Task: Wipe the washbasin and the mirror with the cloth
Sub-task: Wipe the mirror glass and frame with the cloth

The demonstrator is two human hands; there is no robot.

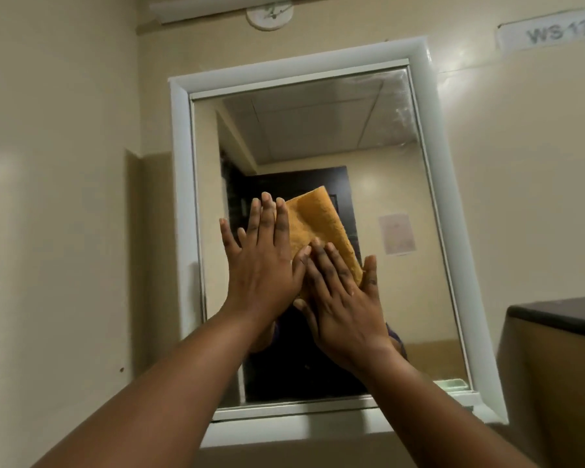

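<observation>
A folded orange cloth [314, 224] lies flat against the glass of the white-framed mirror [179, 184], near its middle. My left hand [262, 261] presses on the cloth's left edge with straight fingers spread upward. My right hand [343, 295] lies flat over the cloth's lower part, fingers straight and pointing up-left, touching the left hand. The mirror's upper right corner looks smeared. The washbasin is out of view below.
A cream wall surrounds the mirror, with a round white fitting [269, 15] above it and a label reading WS 13 [554, 30] at the upper right. A dark-topped partition [561, 319] stands at the right. A white ledge [284, 434] runs under the mirror.
</observation>
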